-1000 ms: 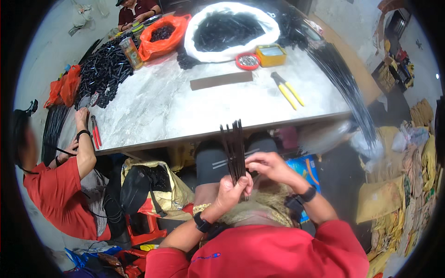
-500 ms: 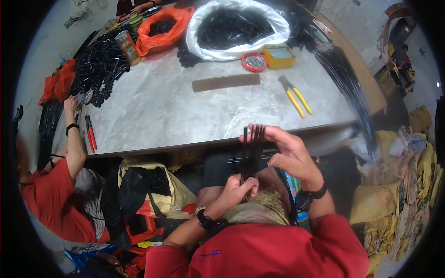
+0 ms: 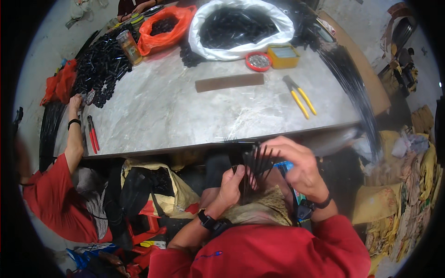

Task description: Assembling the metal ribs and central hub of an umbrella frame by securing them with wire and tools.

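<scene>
Below the table edge, my left hand (image 3: 230,185) is closed around the lower part of a bundle of thin black rods (image 3: 259,160). Their upper ends fan out toward the right. My right hand (image 3: 301,169) is beside those ends, slightly blurred, its fingers stretched over them and the thumb apart. Whether its fingertips touch the rods I cannot make out. On the table ahead lie a flat brown bar (image 3: 229,83) and cutting pliers with yellow handles (image 3: 301,98).
Black parts fill a white sack (image 3: 197,44) and an orange bag (image 3: 147,45). A red dish (image 3: 258,68) of small metal pieces adjoins a yellow box (image 3: 283,62). Long black rods (image 3: 345,76) overhang the right edge. At left, a co-worker's arm (image 3: 74,134) reaches near red-handled pliers (image 3: 93,134).
The rods, upright and close together before, now tilt and spread to the right. My right hand has shifted slightly right and down; my left hand has moved a little left. The view has shifted slightly.
</scene>
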A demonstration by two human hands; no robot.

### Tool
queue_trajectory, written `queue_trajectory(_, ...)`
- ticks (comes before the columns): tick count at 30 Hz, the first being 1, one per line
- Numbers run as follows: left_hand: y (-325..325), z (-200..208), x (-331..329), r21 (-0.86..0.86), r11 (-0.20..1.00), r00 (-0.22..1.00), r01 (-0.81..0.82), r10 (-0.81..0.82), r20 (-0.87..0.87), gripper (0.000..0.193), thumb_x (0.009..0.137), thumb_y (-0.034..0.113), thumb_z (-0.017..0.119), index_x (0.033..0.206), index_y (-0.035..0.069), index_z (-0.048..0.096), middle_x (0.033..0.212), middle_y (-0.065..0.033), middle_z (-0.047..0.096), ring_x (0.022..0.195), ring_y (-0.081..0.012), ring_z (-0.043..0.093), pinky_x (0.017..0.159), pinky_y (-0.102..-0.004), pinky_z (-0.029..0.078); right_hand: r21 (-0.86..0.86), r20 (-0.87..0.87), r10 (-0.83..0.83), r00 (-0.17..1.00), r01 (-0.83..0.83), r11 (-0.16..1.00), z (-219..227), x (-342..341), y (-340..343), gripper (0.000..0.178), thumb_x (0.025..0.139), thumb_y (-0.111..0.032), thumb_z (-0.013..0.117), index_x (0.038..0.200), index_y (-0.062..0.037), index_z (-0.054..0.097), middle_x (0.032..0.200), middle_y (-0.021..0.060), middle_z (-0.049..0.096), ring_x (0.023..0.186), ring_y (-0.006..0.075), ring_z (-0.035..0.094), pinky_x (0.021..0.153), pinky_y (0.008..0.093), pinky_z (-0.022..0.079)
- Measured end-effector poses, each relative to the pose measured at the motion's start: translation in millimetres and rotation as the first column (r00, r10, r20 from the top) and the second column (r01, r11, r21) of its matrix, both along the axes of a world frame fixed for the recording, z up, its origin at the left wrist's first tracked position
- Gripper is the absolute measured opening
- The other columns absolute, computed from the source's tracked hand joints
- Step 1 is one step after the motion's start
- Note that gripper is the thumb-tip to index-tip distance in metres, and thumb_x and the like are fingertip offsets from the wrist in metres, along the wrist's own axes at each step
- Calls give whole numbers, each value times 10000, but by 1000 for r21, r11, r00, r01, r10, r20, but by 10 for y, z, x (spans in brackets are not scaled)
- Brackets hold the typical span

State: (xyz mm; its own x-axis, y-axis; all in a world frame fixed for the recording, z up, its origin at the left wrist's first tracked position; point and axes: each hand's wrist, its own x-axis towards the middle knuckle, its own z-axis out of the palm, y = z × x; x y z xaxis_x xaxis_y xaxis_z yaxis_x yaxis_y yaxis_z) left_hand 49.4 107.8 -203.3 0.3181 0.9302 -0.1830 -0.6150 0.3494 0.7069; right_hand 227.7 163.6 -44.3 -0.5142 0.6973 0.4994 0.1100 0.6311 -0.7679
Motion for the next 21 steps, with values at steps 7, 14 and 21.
queue_trajectory(7, -2, 40, 19, -40, 998, 984, 42, -35, 172, 331, 1034, 356, 469, 917, 49, 511, 746, -86, 544, 669, -210, 567, 637, -377, 519, -650, -68, -110, 992, 40, 759, -853, 26, -4, 331, 1003, -228, 546, 1158, 48, 643, 1022, 122, 710, 870, 143, 668, 814, 280, 530)
queue_trajectory(14, -65, -53, -7, -45, 988, 989, 147, -146, 9, 361, 1051, 342, 427, 996, 8, 552, 836, -144, 622, 758, -252, 646, 712, -373, 555, -842, -301, -84, 950, -223, 492, -896, -498, 147, 369, 1013, -245, 535, 1268, 22, 534, 1012, 111, 663, 804, 124, 646, 778, 280, 535)
queue_trajectory(21, -370, 12, -320, 17, 855, 797, 519, -476, -372, 434, 936, 272, 649, 1264, -3, 577, 1175, -106, 636, 1156, -179, 565, 991, -307, 435, -750, -357, -151, 922, -186, 634, -986, -548, 210, 334, 1031, -260, 501, 1229, 3, 562, 870, 59, 635, 756, 117, 636, 730, 255, 511)
